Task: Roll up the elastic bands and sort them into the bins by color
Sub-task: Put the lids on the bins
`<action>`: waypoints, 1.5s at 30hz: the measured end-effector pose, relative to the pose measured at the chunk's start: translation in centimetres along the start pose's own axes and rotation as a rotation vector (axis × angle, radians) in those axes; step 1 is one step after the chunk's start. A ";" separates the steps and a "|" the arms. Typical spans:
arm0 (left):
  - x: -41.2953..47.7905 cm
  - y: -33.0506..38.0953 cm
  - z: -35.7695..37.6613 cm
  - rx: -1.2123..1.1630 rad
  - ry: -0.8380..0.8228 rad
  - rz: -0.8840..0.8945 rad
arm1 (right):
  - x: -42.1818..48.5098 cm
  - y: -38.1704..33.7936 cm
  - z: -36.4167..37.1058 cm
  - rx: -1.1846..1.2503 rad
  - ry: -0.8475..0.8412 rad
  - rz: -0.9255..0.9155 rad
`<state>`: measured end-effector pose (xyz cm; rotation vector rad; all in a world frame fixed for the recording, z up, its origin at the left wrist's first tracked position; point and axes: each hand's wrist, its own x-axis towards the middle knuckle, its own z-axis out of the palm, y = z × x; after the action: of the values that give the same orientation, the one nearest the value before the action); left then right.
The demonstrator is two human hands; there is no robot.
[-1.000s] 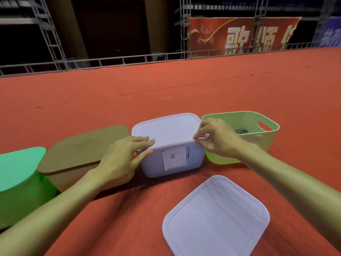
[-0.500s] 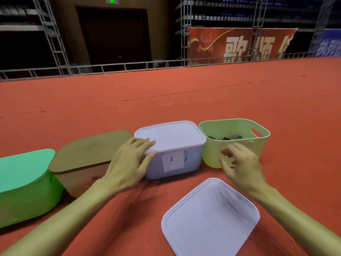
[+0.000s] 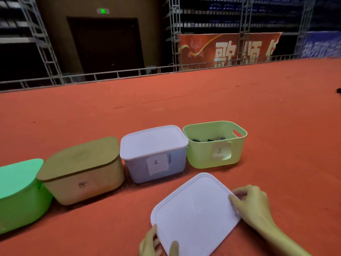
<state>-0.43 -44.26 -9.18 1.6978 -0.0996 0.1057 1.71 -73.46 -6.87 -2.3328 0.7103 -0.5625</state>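
Head view: a row of four plastic bins stands on a matt red carpet (image 3: 184,100), running from near left to farther right. At the far left is a bright green bin (image 3: 22,196) with a smooth green lid, cut off by the frame edge. Just beside it is a tan bin (image 3: 84,183) with rounded corners, a flat brown lid and a dark handwritten mark on its front. Then comes a white bin (image 3: 156,163), closed with a rimmed white lid and bearing a paper label (image 3: 157,165) with a blurred character. Last is a pale green bin (image 3: 215,154), uncovered, with a slot handle in its right wall and its own paper label.

Inside the pale green bin lie a few small dark elastic bands (image 3: 207,140), low against the far wall; they are too small to tell how tightly they are rolled.

In front of the row is a loose lid (image 3: 195,213), thin white plastic, nearly square with rounded corners and a raised rim line. It is turned like a diamond, so no long axis stands out; its far corner points toward the gap between the white and pale green bins.

The left hand (image 3: 155,242) pinches its near-left edge, thumb on top and fingers curled beside the rim. The right hand (image 3: 252,206) pinches the right corner, thumb flat on the surface, fingers bent behind the edge. Whether the lid lies flat or is lifted, I cannot tell.

A metal truss railing (image 3: 110,74) and a red banner (image 3: 228,49) stand beyond the carpet.
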 end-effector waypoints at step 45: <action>28.0 9.6 14.5 1.112 -0.385 0.985 | 23.9 0.3 -4.5 0.599 0.223 0.214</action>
<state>26.28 -59.97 2.01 2.5886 -1.3762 0.6589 17.39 -90.24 1.14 -1.6364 0.7551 -0.8155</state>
